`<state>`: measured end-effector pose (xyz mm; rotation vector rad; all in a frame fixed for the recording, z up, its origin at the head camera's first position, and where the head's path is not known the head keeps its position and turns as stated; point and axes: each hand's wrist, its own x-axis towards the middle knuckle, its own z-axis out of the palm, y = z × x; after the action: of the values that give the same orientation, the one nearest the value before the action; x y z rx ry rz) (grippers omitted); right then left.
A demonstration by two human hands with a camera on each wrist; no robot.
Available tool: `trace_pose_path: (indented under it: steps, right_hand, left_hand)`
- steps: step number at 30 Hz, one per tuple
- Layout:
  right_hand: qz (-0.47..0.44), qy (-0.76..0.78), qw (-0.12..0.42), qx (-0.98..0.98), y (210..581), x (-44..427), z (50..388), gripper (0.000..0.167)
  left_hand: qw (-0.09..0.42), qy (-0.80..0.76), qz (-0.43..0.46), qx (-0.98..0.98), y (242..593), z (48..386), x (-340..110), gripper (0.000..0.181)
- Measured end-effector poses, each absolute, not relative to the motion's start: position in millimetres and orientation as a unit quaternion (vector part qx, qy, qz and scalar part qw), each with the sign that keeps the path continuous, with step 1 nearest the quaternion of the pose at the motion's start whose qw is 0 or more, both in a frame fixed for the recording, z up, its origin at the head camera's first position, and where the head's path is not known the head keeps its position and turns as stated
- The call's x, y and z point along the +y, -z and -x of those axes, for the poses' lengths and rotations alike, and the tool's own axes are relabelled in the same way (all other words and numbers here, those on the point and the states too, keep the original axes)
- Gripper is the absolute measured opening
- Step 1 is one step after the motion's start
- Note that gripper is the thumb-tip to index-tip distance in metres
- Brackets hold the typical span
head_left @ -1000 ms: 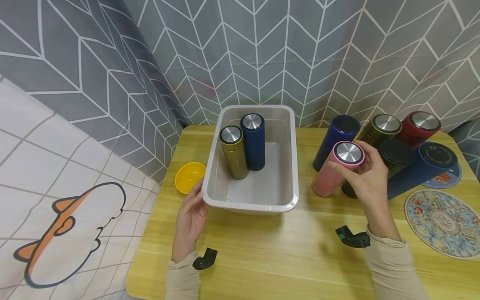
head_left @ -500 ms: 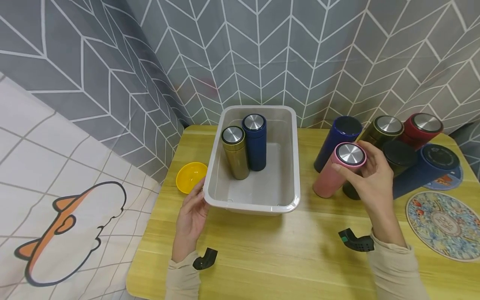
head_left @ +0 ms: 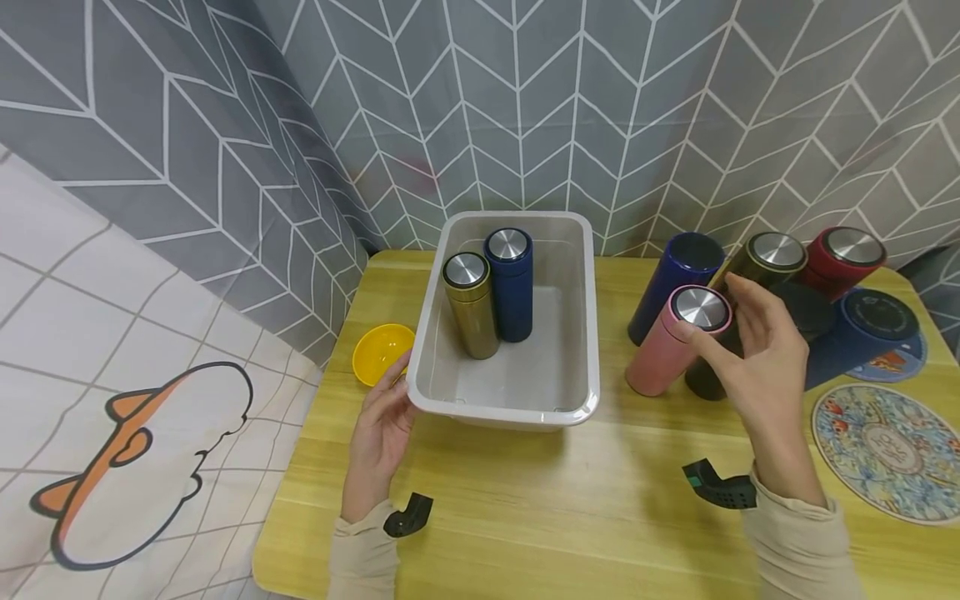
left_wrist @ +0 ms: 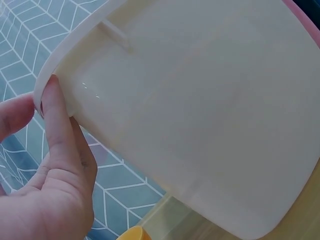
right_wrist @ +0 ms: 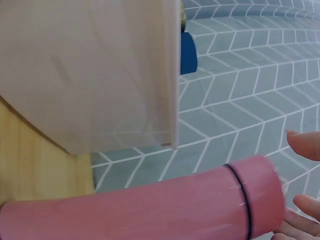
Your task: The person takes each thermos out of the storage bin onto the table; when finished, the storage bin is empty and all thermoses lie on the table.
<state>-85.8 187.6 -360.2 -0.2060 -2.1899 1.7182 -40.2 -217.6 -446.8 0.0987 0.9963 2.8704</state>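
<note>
My left hand (head_left: pixel 382 437) pinches the left front rim of a light grey plastic bin (head_left: pixel 592 350); the left wrist view shows thumb and fingers on either side of that rim. Inside the bin, a gold thermos (head_left: pixel 472 312) and a blue thermos (head_left: pixel 512 287) stand side by side at the left. To the bin's right, a pink thermos (head_left: pixel 667 354) with a silver-topped lid stands upright on the table. Around its upper part my right hand (head_left: pixel 768 367) is spread, thumb near the lid and fingers apart from it. The right wrist view shows a gap between thumb and pink thermos (right_wrist: pixel 150 212).
Behind and right of the pink thermos stand several more: purple-blue (head_left: pixel 671 283), dark olive (head_left: pixel 772 254), red (head_left: pixel 843 258), black-lidded (head_left: pixel 806 312) and dark blue (head_left: pixel 862 333). A yellow bowl (head_left: pixel 382 354) sits left of the bin. A round patterned mat (head_left: pixel 888 450) lies at the right.
My right hand has loosened its hold on the pink thermos, its fingers opening and shifting right. The pink thermos stays in place. My left hand keeps its hold on the bin rim.
</note>
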Motion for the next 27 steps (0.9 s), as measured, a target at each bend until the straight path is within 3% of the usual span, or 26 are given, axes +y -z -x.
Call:
trace_pose_path:
  steps: [7, 27]
  right_hand:
    - [0.01, -0.662, 0.21, -0.719, 343, 179, 85, 0.068]
    - [-0.136, -0.558, 0.049, -0.817, 306, 129, 117, 0.064]
  left_hand:
    - [0.042, -0.944, -0.035, 0.325, 448, 41, -218, 0.042]
    - [0.038, -0.927, 0.036, 0.373, 443, 39, -214, 0.039]
